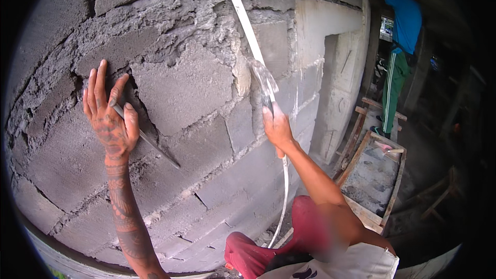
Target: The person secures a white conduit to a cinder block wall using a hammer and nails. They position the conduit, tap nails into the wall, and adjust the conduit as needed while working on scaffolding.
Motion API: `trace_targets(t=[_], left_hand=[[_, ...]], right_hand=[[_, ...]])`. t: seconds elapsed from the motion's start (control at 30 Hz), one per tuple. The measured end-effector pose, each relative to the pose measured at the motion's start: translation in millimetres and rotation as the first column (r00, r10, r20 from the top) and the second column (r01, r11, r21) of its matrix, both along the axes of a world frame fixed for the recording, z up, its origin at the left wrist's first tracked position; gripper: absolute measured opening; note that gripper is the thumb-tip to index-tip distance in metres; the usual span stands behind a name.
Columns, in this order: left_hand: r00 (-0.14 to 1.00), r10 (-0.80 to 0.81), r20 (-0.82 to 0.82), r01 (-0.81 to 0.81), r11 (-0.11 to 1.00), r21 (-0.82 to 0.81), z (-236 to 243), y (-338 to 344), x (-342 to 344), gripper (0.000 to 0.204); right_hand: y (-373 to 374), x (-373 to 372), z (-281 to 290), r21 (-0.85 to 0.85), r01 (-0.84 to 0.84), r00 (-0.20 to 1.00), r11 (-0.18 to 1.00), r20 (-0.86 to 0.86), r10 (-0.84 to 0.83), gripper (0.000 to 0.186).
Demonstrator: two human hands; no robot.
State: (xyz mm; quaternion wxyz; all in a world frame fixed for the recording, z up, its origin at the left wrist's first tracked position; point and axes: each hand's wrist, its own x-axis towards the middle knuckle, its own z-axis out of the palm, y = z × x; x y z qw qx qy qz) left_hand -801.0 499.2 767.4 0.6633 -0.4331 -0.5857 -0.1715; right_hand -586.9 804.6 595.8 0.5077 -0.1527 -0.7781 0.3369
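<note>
My left hand (111, 121), on a tattooed arm, is up against the rough grey block wall (181, 90). Its fingers stretch upward, while a thin dark metal rod (157, 150) is caught between thumb and forefinger and slants down to the right. My right hand (279, 130) is closed round a trowel (265, 78), its smeared grey blade pointing up the wall. Behind that blade runs a white flexible pipe (240, 10), which comes down from the top edge and shows again below my right hand. Ragged mortar (181, 15) fills the joints above my left hand.
To the right, a concrete column (341, 88) with bent wires ends the wall. Beyond it, a wood-edged mixing box (399, 175) holds grey mortar. A co-worker in a blue shirt (404, 20) and green trousers stands on planks behind it. My red-clad knees (310, 217) are close to the wall.
</note>
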Motion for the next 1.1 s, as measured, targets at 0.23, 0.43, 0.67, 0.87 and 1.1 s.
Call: trace_targets(t=[0.23,0.43,0.67,0.87,1.1], left_hand=[[1.000,0.004,0.001,-0.004,1.000,0.001,-2,0,-4,0.050],[1.000,0.008,0.021,-0.008,1.000,-0.001,-3,0,-1,0.052],[1.000,0.001,0.001,-0.001,1.000,-0.001,-2,0,-4,0.051],[1.000,0.000,0.016,0.000,1.000,-0.006,-4,-1,-3,0.052],[1.000,-0.006,0.006,0.006,1.000,-0.005,-3,0,-5,0.050]], right_hand=[[-11,17,-18,0.306,-0.061,0.902,0.950,-0.391,0.184,0.027],[-6,4,2,-0.149,0.005,0.999,0.989,0.050,0.003,0.033],[-21,35,-8,0.391,-0.145,0.890,0.909,-0.350,0.293,0.040],[-14,2,-11,-0.092,0.091,0.986,0.992,0.147,-0.077,0.032],[-21,30,-48,0.251,-0.152,0.901,0.956,-0.362,0.238,0.026]])
